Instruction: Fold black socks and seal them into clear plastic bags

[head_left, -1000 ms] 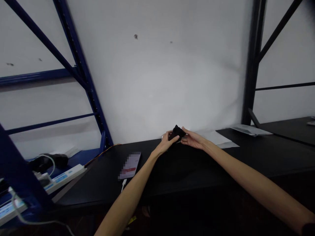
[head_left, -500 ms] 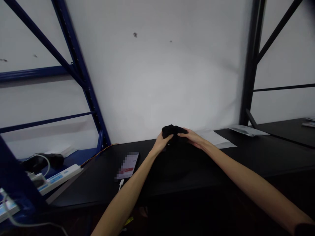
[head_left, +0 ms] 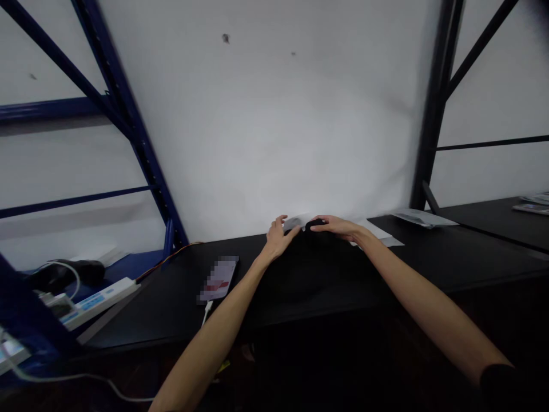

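Soft black cloth (head_left: pixel 314 224) is bunched in my right hand (head_left: pixel 332 225), gripped between thumb and fingers above the black tabletop (head_left: pixel 274 292). Its lower part blends into the dark surface, so its full shape cannot be made out. Just left of it, my left hand (head_left: pixel 278 237) has thumb and fingers spread apart. A small pale, partly see-through sheet (head_left: pixel 295 222) shows beyond the left thumb, in front of the wall. Whether the left fingers touch this sheet is unclear.
A phone (head_left: pixel 218 278) with a white charging cable (head_left: pixel 206 312) lies left of my left forearm. Power strips (head_left: pixel 103 300) rest by the blue rack post (head_left: pixel 148 160). White papers (head_left: pixel 377 230) and a flat plastic-looking packet (head_left: pixel 422 217) lie to the right.
Both hands held the black cloth before; the left fingers have since come off it and spread. The pale sheet now shows between the hands. The view has shifted slightly.
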{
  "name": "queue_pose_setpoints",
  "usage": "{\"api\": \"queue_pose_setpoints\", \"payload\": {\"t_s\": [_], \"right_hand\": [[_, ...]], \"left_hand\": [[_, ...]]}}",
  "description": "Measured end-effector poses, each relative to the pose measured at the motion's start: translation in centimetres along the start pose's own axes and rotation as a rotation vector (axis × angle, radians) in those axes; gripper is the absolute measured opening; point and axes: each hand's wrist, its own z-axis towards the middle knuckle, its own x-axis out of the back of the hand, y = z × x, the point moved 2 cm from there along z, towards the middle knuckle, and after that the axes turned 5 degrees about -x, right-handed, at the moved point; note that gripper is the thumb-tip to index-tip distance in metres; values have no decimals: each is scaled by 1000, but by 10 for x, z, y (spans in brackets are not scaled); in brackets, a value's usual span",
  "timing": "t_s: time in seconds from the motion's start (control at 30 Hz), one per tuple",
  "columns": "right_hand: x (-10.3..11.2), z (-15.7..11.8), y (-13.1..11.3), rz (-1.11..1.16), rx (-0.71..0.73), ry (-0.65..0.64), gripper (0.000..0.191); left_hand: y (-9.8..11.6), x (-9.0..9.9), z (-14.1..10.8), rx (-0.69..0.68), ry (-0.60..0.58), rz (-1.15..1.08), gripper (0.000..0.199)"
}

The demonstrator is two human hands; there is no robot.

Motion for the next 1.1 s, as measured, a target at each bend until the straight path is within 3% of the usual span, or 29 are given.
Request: {"api": "queue_pose_setpoints", "payload": {"t_s": [0.1, 0.2, 0.4, 0.5, 0.6, 0.7, 0.8, 0.97, 1.1], "right_hand": [[0, 2, 2, -31, 3, -2, 52], [3, 1, 0, -64, 12, -1, 61], [27, 0, 4, -311, -12, 190, 70], [40, 3, 11, -352, -16, 256, 74], [46, 5, 17, -390, 8, 242, 72], [49, 8, 18, -506, 95, 200, 57], [53, 11, 18, -658, 173, 243, 51], [65, 12, 23, -707, 194, 269, 51], [75, 13, 26, -682, 240, 273, 51]], "left_hand": [[1, -3, -5, -67, -155, 15, 73], [0, 2, -5, -82, -209, 37, 71], [5, 22, 5, -49, -110, 196, 39], [14, 22, 1, -80, -70, 194, 24], [21, 11, -7, -140, -91, 71, 41], [20, -2, -14, -163, -206, 1, 66], [12, -8, -13, -195, -273, 82, 70], [8, 3, -2, -160, -208, 276, 54], [13, 25, 3, -53, -38, 519, 46]]}}
